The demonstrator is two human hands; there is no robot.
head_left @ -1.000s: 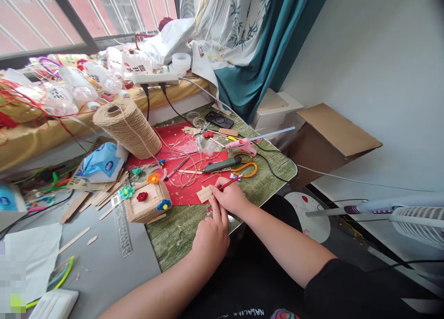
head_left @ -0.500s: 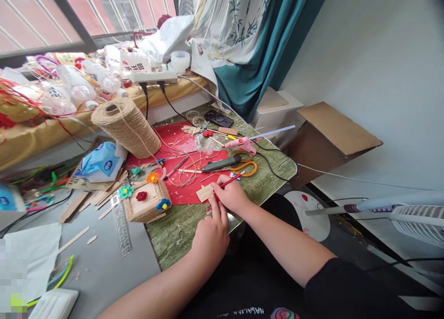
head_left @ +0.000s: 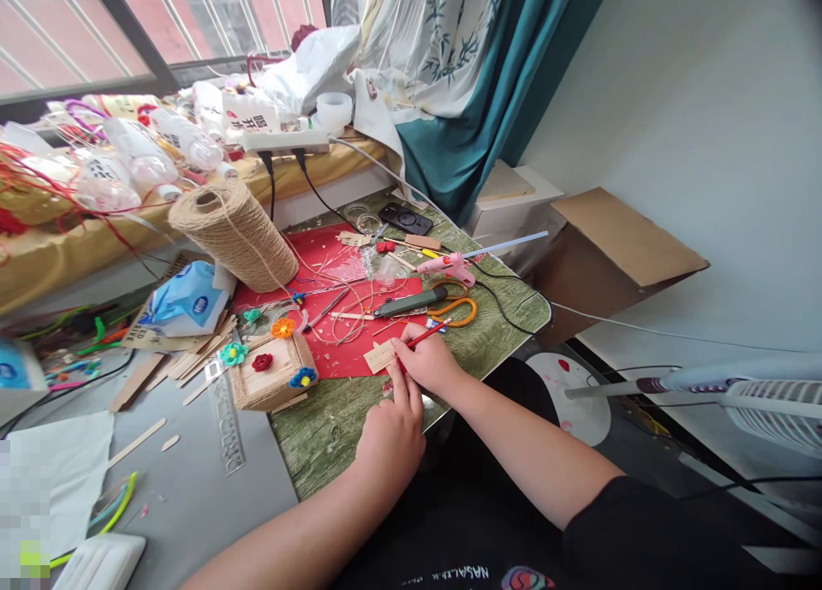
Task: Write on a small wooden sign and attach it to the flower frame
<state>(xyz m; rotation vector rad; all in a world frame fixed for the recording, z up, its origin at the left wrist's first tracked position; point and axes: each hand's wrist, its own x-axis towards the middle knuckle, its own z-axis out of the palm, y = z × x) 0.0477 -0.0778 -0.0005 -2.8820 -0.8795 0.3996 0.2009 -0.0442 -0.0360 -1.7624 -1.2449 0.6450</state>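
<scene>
My right hand (head_left: 427, 360) is closed around a red pencil (head_left: 431, 331), its eraser end pointing up and to the right. The pencil's tip is hidden by my fingers. Under it lies a small pale card (head_left: 380, 358), perhaps thin wood, with faint marks on it. My left hand (head_left: 393, 427) holds the card's near edge with its index and middle fingers stretched forward; the other fingers are curled and partly hidden. Left of the card stands a twine-wrapped box (head_left: 273, 379) topped with small knitted flowers.
Behind my hands are a green utility knife (head_left: 411, 303), orange-handled scissors (head_left: 463, 312) and a pink glue gun (head_left: 448, 269) with its cord. A large twine spool (head_left: 235, 237) stands on a red sheet (head_left: 340, 355). A phone (head_left: 406, 219) lies farther back.
</scene>
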